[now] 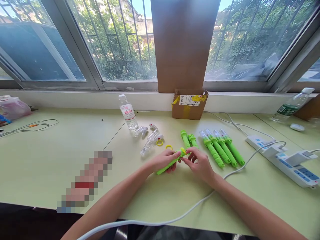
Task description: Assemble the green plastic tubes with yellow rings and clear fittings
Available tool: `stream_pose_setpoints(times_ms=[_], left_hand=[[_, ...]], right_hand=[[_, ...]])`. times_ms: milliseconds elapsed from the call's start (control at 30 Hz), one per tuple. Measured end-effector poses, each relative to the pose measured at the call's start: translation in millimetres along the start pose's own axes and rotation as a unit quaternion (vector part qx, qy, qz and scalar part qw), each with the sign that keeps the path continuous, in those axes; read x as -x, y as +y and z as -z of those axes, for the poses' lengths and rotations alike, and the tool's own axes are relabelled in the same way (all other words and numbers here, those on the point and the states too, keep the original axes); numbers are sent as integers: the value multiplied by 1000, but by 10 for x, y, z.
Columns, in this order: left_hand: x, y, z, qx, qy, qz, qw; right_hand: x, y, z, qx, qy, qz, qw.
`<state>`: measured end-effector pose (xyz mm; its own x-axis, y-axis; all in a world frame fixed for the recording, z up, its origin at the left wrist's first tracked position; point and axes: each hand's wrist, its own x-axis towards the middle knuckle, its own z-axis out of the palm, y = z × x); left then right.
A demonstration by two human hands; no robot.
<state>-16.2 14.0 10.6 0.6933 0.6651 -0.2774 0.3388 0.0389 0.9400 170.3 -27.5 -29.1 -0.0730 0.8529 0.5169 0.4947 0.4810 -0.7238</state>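
My left hand [166, 160] is closed around a green ribbed plastic handle [162, 171], which lies slanted with its upper end to the right. A yellow ring [183, 151] sits around that upper end. My right hand [198, 164] has its fingers bent in a pinch against the ringed end; whether they grip the ring or the handle is hard to see. Just beyond are two green handles [184, 137] without clear tops. Two loose yellow rings [159, 143] lie left of them, near three clear plastic pieces [148, 146] with red-marked tips on some.
Several green handles with clear tops [215, 151] lie to the right. A white cable [175, 220] crosses in front of my arms towards a power strip [282, 163]. Behind stand a water bottle [128, 113] and a cardboard box [188, 111]. A blurred-out object [86, 180] lies left.
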Motion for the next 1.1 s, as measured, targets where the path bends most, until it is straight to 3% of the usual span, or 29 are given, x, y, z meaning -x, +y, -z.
stream_pose_setpoints(times_ms=[333, 1100], left_hand=[[-9, -22, 29, 37, -12, 40, 998], [10, -1, 46, 86, -43, 28, 995]], right_hand=[[-18, -15, 33, -28, -34, 3, 999], [-4, -70, 14, -25, -10, 33, 999]])
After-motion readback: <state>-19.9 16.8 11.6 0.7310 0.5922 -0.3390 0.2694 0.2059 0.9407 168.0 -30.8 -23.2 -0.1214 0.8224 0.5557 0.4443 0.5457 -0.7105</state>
